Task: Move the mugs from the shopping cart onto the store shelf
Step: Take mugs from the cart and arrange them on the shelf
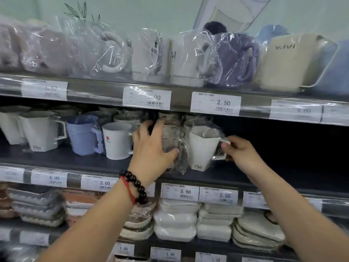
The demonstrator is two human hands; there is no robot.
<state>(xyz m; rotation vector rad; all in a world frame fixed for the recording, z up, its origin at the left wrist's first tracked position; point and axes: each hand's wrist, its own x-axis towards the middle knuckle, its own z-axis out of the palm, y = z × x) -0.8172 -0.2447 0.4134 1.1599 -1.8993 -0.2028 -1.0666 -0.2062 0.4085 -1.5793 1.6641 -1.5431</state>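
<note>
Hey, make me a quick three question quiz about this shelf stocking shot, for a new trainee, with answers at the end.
1. True or false: the left hand is on a clear-wrapped mug.
2. What does the right hand pinch? A) a price tag B) the white mug by its handle side C) a plate
3. Which wrist wears the dark bead bracelet?

Key: 1 true; 2 B; 3 left.
</note>
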